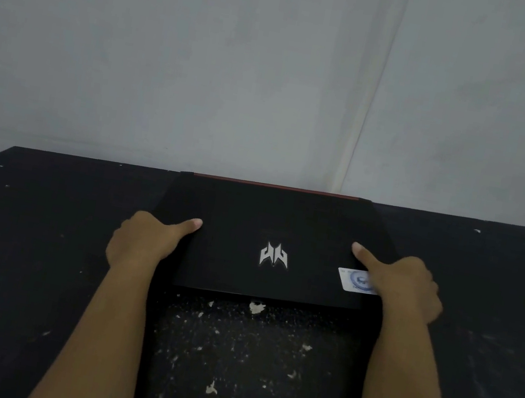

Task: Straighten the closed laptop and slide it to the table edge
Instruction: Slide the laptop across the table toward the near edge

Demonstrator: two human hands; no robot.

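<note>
The slide looks to be the step in hand, and probably near its end: the laptop (pixel 269 234) lies closed and square to the table (pixel 37 248), its far, red-trimmed edge level with the table's far edge by the wall (pixel 206 68). Judged from that, the straightening seems done. What the next move calls for is a small check push, even from both sides so the case does not twist, and then letting go without nudging it; pushed much further, it could overhang the far edge.

The left hand (pixel 143 241) clamps the laptop's left side, thumb lying on the lid and pointing inward, the other fingers wrapped out of sight around the edge. Between the two hands lies the lid, with a silver logo (pixel 275 255) near its middle. A white and blue sticker (pixel 353 280) sits near the lid's right side, partly under the thumb base of the right hand (pixel 406 285). That hand grips the right side in the same way, thumb on top, fingers hidden at the edge.

The hands are well apart, one on each side, both forearms reaching forward over the speckled black table top. The laptop's near edge lies just behind the wrists.
</note>
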